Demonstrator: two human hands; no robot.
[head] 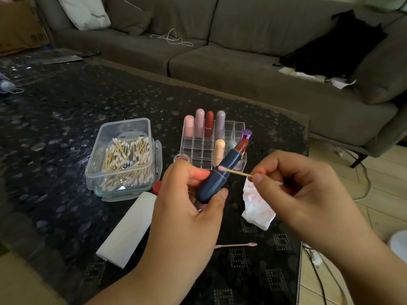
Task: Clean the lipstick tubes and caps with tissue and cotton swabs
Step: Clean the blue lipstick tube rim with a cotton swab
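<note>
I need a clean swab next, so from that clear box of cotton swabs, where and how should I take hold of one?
Come straight down through the open top of the clear box and pinch one cotton swab by its wooden shaft near the middle, away from the white tips. They lie jumbled and mostly flat, so lift a top one along its length.

A grey-brown sofa (242,62) runs behind the dark speckled counter (66,111); pale wood floor (374,172) shows at right, in dim light.
</note>
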